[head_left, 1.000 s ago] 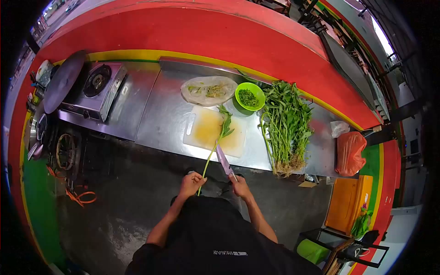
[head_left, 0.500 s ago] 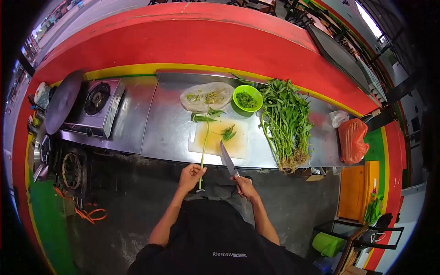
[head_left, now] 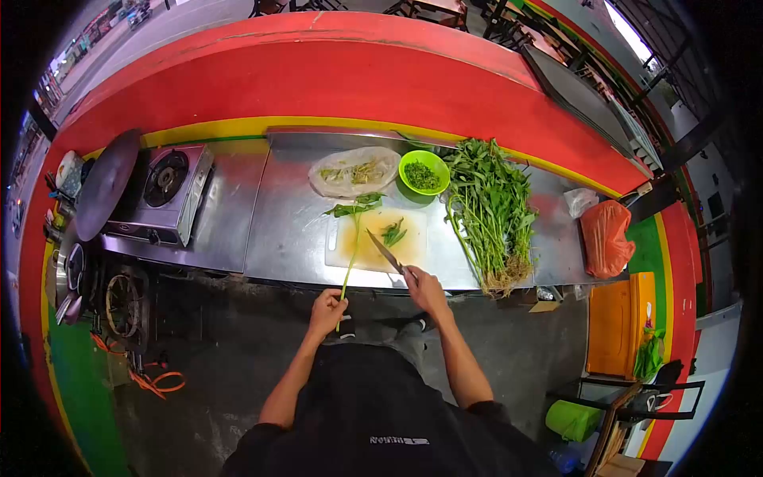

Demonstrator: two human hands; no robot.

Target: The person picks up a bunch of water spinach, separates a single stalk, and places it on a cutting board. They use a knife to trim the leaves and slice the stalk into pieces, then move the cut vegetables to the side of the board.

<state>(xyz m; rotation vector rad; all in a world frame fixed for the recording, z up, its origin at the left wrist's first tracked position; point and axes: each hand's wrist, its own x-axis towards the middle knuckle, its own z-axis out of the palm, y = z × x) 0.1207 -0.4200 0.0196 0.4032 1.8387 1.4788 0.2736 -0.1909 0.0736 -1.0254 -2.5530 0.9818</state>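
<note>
My left hand [head_left: 327,311] pinches the lower part of a long green leafy stem [head_left: 354,246], just off the counter's front edge. The stem's leaves lie beyond the far edge of the cutting board [head_left: 338,256]. In my right hand [head_left: 427,291] is a kitchen knife [head_left: 385,251], its blade over the board and its tip close to the stem. A few cut leaves [head_left: 393,231] rest on the board. Behind the board, a green bowl [head_left: 405,189] holds chopped greens [head_left: 421,175], and a clear plastic bag [head_left: 326,184] contains pale scraps.
A big bunch of rooted leafy greens [head_left: 493,207] lies right of the board. Farther right is a red plastic bag [head_left: 606,238]. A gas stove [head_left: 171,191] and a large dark lid-like disc [head_left: 110,184] stand at left. A red wall [head_left: 342,79] runs behind the steel counter [head_left: 290,262].
My right hand has moved forward with the knife, bringing the blade farther over the board and nearer the stem. My left hand, still on the stem, has shifted slightly left.
</note>
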